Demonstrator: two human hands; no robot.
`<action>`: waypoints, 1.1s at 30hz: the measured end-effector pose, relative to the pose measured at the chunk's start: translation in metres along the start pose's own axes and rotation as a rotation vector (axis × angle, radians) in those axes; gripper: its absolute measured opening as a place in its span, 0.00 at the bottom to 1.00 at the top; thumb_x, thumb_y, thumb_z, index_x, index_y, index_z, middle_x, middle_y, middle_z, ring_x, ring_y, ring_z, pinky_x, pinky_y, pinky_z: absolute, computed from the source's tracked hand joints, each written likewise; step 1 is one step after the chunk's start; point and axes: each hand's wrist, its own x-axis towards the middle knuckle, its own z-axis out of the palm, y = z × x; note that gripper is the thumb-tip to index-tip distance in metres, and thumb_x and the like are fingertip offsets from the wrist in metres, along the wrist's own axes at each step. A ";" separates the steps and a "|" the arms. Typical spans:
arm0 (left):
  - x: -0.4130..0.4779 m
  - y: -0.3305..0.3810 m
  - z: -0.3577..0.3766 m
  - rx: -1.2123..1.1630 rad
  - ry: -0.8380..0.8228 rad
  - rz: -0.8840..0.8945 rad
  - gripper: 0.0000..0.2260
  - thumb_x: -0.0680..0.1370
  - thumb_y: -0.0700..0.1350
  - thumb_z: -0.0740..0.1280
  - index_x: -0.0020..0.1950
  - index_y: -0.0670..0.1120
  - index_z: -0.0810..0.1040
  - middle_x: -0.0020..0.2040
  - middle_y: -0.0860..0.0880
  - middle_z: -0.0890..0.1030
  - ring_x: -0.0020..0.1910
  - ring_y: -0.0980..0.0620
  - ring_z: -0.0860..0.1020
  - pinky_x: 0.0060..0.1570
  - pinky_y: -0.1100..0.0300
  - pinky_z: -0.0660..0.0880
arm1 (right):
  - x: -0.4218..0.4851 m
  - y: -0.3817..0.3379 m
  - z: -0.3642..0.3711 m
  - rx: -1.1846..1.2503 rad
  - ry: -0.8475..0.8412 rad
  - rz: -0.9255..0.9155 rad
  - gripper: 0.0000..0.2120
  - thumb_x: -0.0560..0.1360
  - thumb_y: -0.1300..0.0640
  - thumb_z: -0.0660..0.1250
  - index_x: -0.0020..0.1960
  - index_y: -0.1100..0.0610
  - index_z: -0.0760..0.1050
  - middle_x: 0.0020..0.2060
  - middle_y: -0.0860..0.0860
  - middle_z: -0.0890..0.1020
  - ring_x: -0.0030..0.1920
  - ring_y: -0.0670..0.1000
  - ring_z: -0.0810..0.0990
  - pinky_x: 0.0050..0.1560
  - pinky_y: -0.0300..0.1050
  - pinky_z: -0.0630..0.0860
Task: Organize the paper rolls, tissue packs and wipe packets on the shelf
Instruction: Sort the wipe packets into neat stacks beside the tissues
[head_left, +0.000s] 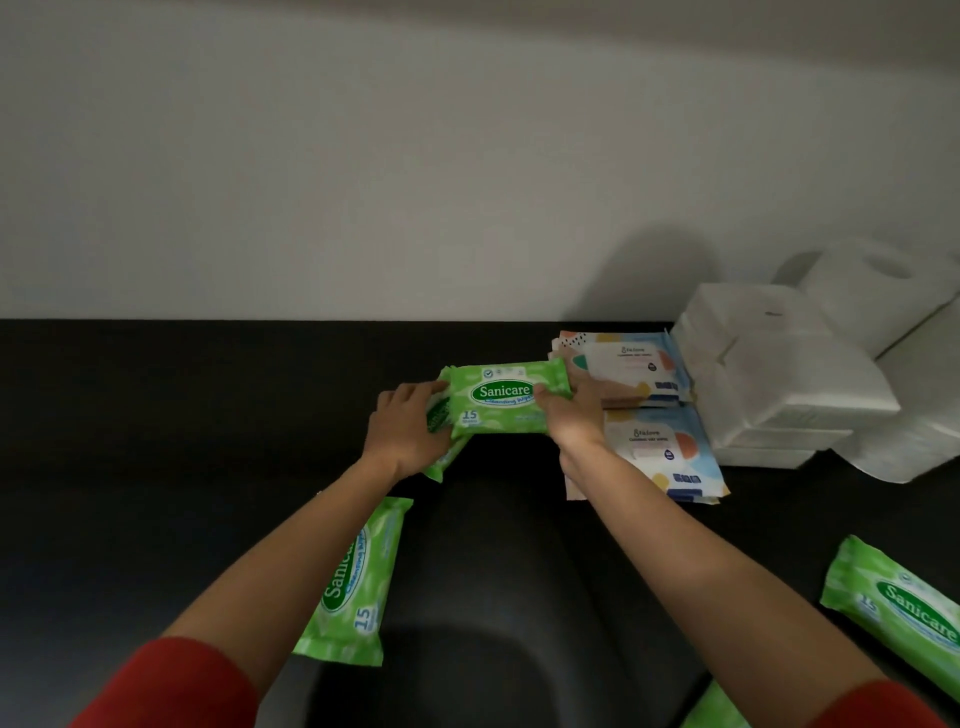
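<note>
Both hands hold one green pack (501, 399) by its short ends, the left hand (410, 434) on its left end and the right hand (569, 415) on its right end, each grip clamped on the pack, likely so it lands straight on the other green pack (441, 457) peeking out under it. The held pack sits on the dark shelf (208, 415) between the two grips, just beside the blue packs (654, 415), and the white tissue packs (779, 374) and paper rolls (883, 296) stand further right by the wall. Three more green packs lie loose: one (353, 582) under the left arm, one (898, 613) far right, one (717, 709) at the bottom edge.
</note>
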 end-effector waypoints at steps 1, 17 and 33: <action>0.000 -0.002 0.000 0.034 -0.004 0.017 0.30 0.74 0.54 0.69 0.74 0.54 0.63 0.72 0.47 0.65 0.70 0.43 0.61 0.66 0.49 0.63 | 0.002 0.002 0.000 -0.011 0.011 0.006 0.23 0.78 0.62 0.64 0.71 0.51 0.65 0.59 0.53 0.79 0.55 0.53 0.81 0.52 0.46 0.79; -0.014 -0.023 -0.011 0.169 0.190 -0.199 0.34 0.71 0.58 0.69 0.73 0.51 0.62 0.72 0.47 0.64 0.70 0.43 0.61 0.66 0.48 0.62 | 0.006 0.009 0.018 -0.086 0.031 0.032 0.12 0.79 0.59 0.63 0.62 0.57 0.71 0.55 0.53 0.81 0.51 0.52 0.81 0.56 0.49 0.78; 0.026 0.023 -0.001 -0.794 0.057 -0.281 0.26 0.75 0.37 0.68 0.71 0.44 0.64 0.57 0.43 0.77 0.49 0.49 0.79 0.50 0.56 0.78 | -0.005 0.013 0.027 -0.803 -0.137 -0.124 0.29 0.79 0.50 0.61 0.76 0.56 0.55 0.68 0.54 0.68 0.67 0.55 0.71 0.67 0.48 0.66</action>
